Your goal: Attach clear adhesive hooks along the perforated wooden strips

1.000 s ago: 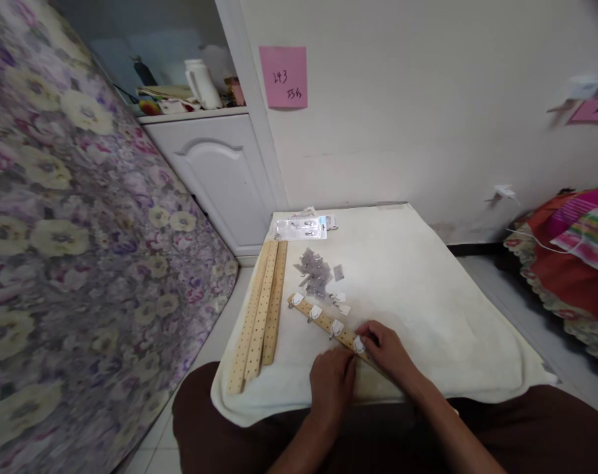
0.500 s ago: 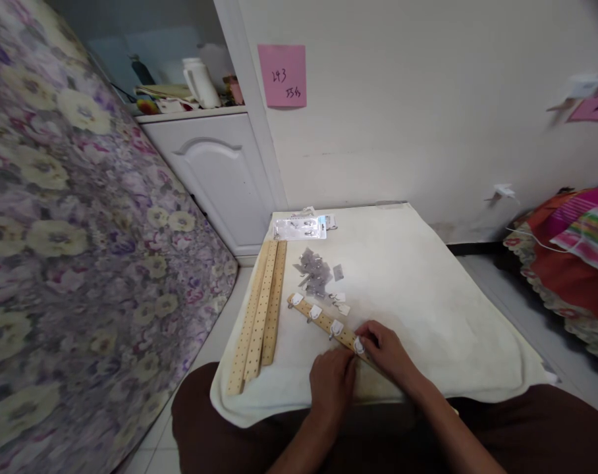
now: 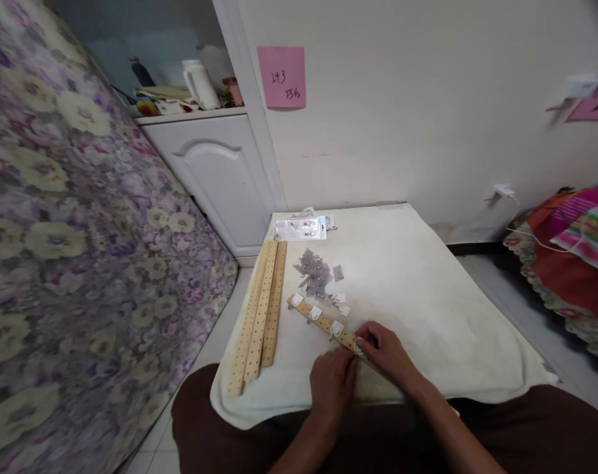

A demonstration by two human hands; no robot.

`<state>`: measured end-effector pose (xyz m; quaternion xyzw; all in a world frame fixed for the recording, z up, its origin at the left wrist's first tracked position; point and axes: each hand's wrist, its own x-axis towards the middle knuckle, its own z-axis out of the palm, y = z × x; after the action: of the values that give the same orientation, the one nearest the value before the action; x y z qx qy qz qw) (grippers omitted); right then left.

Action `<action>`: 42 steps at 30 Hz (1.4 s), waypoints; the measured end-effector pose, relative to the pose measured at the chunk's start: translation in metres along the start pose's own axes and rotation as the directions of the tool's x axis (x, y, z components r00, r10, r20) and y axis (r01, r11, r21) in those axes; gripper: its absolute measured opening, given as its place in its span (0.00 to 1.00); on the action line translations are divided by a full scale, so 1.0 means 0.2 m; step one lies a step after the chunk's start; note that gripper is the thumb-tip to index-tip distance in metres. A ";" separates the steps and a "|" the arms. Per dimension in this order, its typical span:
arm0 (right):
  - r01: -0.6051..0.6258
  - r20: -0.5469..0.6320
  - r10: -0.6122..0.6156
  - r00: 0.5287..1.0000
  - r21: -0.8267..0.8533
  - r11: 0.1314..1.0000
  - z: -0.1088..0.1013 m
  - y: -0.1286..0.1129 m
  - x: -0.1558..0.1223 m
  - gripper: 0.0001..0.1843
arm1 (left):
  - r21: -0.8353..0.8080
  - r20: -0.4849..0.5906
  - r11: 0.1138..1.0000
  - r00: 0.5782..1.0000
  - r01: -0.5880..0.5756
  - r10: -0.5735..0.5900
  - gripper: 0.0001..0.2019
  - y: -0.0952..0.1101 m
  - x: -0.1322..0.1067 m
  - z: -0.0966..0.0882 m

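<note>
A perforated wooden strip (image 3: pixel 323 324) lies slanted on the white-covered table (image 3: pixel 427 296), with small white hooks fixed along it. My right hand (image 3: pixel 385 352) is closed in a pinch on a white hook (image 3: pixel 359 347) at the strip's near end. My left hand (image 3: pixel 332 385) rests with curled fingers against the strip just left of that hook. Loose white hooks (image 3: pixel 341 304) and a heap of small grey plastic bags (image 3: pixel 316 271) lie beyond the strip.
Three more perforated wooden strips (image 3: pixel 260 316) lie side by side at the table's left edge. A clear packet (image 3: pixel 301 228) sits at the far left corner. A flowered mattress (image 3: pixel 72 237) leans at left; a white cabinet (image 3: pixel 215 171) and wall stand behind; bright bedding (image 3: pixel 575 257) at right.
</note>
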<state>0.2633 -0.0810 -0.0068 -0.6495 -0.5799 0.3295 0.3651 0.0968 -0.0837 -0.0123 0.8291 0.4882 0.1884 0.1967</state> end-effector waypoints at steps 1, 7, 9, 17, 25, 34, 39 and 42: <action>-0.013 0.006 0.013 1.000 0.010 1.000 0.00 0.00 0.00 0.06 | 0.000 0.000 1.000 1.000 0.000 0.000 0.10 0.00 0.00 0.00; -0.097 0.078 0.087 0.993 0.133 0.986 -0.01 0.01 0.03 0.05 | 0.000 0.017 1.000 1.000 -0.003 0.003 0.10 0.01 0.00 -0.01; -0.111 0.083 0.099 0.992 0.154 0.982 0.00 0.02 0.04 0.05 | 0.011 0.019 1.000 1.000 -0.004 0.004 0.10 0.01 0.00 -0.01; -0.111 0.109 0.092 0.990 0.186 0.976 0.00 0.05 0.05 0.04 | 0.029 0.004 1.000 1.000 -0.005 0.005 0.09 0.00 0.00 0.01; -0.092 0.128 0.063 0.990 0.239 0.967 0.00 0.07 0.05 0.08 | 0.016 -0.018 1.000 1.000 0.006 -0.005 0.08 0.00 0.00 0.01; -0.057 0.103 0.035 0.994 0.219 0.974 -0.05 0.07 0.06 0.07 | 0.011 -0.036 1.000 0.999 0.000 0.001 0.07 -0.02 -0.01 0.01; -0.067 0.058 0.068 0.996 -0.011 0.998 -0.09 0.02 0.18 0.05 | 0.005 -0.058 1.000 0.998 -0.006 0.007 0.06 -0.03 -0.01 0.01; -0.096 0.018 0.099 0.995 -0.115 0.989 -0.06 0.00 0.29 0.06 | 0.002 -0.082 1.000 0.996 -0.016 0.017 0.09 -0.04 -0.02 0.02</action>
<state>0.2800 -0.0237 -0.0003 -0.6929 -0.5696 0.3208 0.3042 0.0907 -0.0840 -0.0198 0.8247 0.4891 0.2239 0.1745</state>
